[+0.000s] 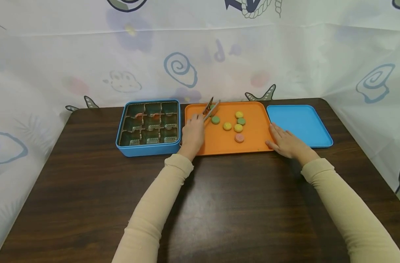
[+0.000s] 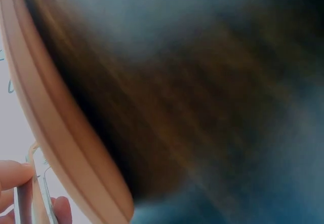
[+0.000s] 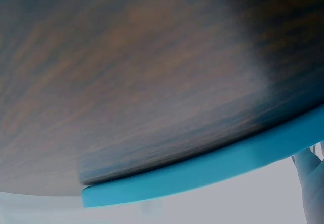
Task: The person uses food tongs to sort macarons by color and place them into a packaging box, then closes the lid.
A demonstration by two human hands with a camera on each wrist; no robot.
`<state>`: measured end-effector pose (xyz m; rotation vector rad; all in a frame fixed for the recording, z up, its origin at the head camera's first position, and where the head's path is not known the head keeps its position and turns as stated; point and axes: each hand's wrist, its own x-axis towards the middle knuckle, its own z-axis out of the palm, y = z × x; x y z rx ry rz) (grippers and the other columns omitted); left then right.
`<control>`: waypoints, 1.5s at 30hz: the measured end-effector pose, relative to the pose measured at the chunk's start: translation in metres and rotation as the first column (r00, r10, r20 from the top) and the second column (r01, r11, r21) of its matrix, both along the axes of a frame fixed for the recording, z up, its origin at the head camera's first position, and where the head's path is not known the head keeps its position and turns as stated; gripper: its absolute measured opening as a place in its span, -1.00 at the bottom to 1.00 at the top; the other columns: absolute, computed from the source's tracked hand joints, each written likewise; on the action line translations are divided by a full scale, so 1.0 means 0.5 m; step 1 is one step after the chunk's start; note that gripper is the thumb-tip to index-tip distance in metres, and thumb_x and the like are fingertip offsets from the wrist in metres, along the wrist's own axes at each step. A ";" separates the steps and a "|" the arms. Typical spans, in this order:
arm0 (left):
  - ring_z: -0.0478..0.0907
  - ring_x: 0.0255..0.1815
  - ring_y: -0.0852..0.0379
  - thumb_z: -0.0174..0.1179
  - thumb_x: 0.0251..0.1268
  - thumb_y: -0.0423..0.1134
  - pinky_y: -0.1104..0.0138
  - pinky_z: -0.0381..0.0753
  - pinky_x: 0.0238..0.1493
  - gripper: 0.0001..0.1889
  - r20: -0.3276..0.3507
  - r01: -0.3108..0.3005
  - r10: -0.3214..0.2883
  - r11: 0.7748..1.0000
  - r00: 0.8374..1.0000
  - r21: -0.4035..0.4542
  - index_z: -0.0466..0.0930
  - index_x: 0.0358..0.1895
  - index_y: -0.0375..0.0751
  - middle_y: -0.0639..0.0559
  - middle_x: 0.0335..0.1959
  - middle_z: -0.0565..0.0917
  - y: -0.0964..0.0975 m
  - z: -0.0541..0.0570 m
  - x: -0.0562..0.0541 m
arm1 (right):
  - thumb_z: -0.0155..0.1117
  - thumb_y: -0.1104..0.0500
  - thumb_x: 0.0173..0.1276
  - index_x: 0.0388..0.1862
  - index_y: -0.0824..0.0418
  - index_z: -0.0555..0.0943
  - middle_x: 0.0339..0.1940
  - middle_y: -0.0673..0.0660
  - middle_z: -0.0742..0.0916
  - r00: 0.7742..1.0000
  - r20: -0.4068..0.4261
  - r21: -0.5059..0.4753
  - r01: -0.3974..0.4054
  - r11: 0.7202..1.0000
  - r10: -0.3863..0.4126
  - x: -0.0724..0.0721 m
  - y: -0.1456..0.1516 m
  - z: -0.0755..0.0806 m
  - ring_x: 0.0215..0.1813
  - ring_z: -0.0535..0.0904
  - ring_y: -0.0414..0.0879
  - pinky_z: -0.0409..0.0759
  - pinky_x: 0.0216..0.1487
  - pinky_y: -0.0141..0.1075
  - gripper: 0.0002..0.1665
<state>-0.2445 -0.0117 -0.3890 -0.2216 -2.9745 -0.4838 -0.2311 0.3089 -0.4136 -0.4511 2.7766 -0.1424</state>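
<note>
My left hand [image 1: 193, 134] holds metal tongs [image 1: 214, 109] over the left part of an orange tray [image 1: 219, 144]. The tong tips spread around a green macaron near the tray's far edge; the tongs partly hide it. Just below lies another green macaron [image 1: 215, 119]. In the left wrist view, fingers [image 2: 15, 174] grip the tongs beside the tray's rim. My right hand [image 1: 287, 143] rests with straight fingers on the tray's right edge, thumb at the near corner. Several yellow macarons [image 1: 227, 126], a green one [image 1: 241, 121] and a pink one [image 1: 239, 137] lie on the tray.
Left of the tray stands a blue box [image 1: 150, 149] with a divided insert [image 1: 150, 123]; reddish pieces show in two compartments. A blue lid [image 1: 300, 126] lies to the right, its edge crossing the right wrist view. Everything sits on a dark wooden table [image 1: 219, 204] before a printed cloth.
</note>
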 end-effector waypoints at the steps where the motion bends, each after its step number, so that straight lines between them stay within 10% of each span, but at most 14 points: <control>1: 0.54 0.02 -0.14 0.03 0.42 -0.34 0.08 0.68 -0.07 -0.62 -0.001 0.000 0.000 1.000 1.000 -0.001 0.42 0.27 -0.23 -0.16 0.16 0.49 -0.001 0.000 0.000 | -0.30 -0.24 0.54 0.53 0.39 -0.27 0.56 0.40 -0.07 1.000 -0.001 0.005 -0.001 1.000 0.001 -0.001 0.000 0.000 0.57 -0.13 0.30 -0.13 0.52 0.20 -0.06; 14: 0.56 0.03 -0.14 0.06 0.41 -0.34 0.09 0.70 -0.13 -0.58 -0.050 0.031 -0.032 0.999 0.998 -0.036 0.39 0.31 -0.25 -0.18 0.16 0.51 -0.002 0.003 0.004 | -0.27 -0.21 0.54 0.53 0.40 -0.25 0.55 0.41 -0.06 1.000 -0.001 0.004 -0.004 1.000 0.004 0.004 -0.004 0.006 0.56 -0.12 0.31 -0.11 0.51 0.21 -0.07; 28: 0.58 0.04 -0.11 0.03 0.44 -0.30 0.13 0.72 -0.22 -0.56 -0.135 0.082 -0.096 0.991 0.986 -0.105 0.37 0.34 -0.21 -0.16 0.18 0.53 0.005 0.055 0.026 | -0.28 -0.22 0.54 0.53 0.40 -0.24 0.56 0.40 -0.07 1.000 -0.003 -0.014 -0.003 1.000 0.003 0.008 -0.003 0.005 0.57 -0.14 0.30 -0.13 0.51 0.21 -0.07; 45: 0.59 -0.01 -0.17 0.07 0.40 -0.32 0.13 0.71 -0.27 -0.58 -0.279 0.067 -0.085 0.995 0.956 -0.074 0.41 0.30 -0.27 -0.20 0.17 0.54 -0.081 0.111 0.054 | -0.28 -0.23 0.54 0.53 0.40 -0.25 0.56 0.41 -0.07 1.000 -0.003 -0.015 -0.002 1.000 0.002 0.007 -0.004 0.004 0.56 -0.13 0.31 -0.13 0.51 0.21 -0.06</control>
